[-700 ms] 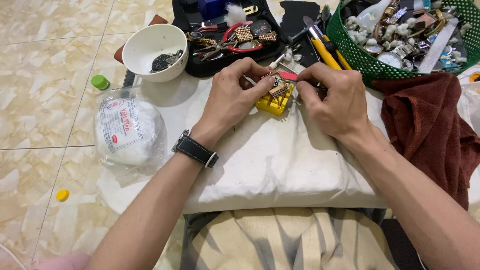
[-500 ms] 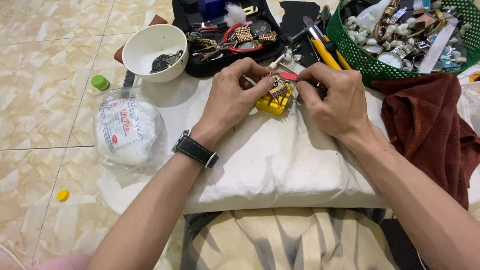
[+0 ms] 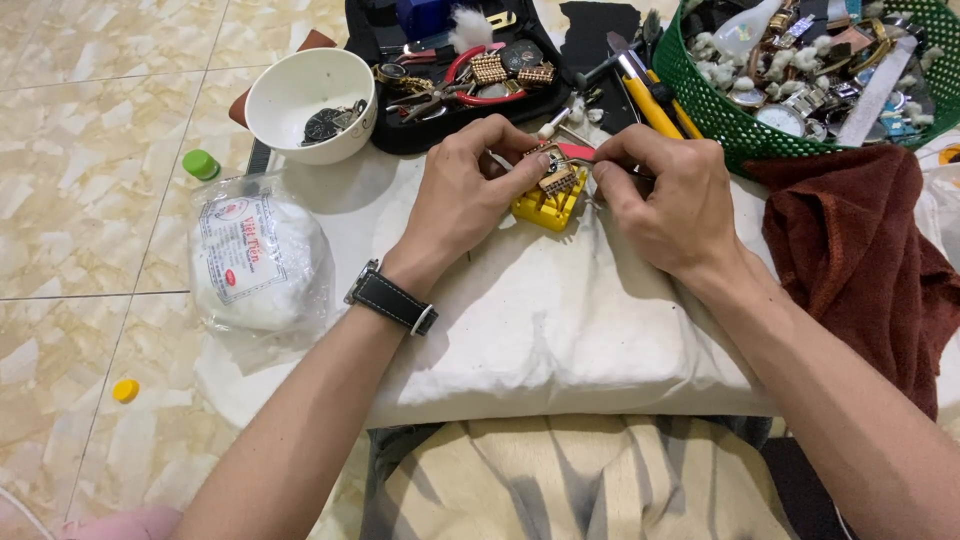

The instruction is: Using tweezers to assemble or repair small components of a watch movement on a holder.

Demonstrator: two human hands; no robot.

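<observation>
A: Where are the hands?

B: Both meet just above the centre of the frame. The left hand curls over a small yellow holder block and steadies a gold watch bracelet lying across it. The right hand is pinched shut on a thin metal tool whose tip touches the bracelet. A red-handled piece shows just behind the fingertips; which hand holds it cannot be told.

A: And what do they rest on?

B: The block sits on a white cushion filling the middle of the frame. A black-strapped wristwatch is on the left wrist.

A: What lies around?

B: At upper left, a white bowl holds dark small parts. Below it, at left, is a clear bag of white cotton. A green cap and a yellow cap lie on the tiled floor at far left. At top centre, a black tray carries red-handled pliers and gold bracelet pieces. At upper right, a green mesh basket is heaped with watches, with a yellow-handled tool just beside it and a dark red cloth below it.
</observation>
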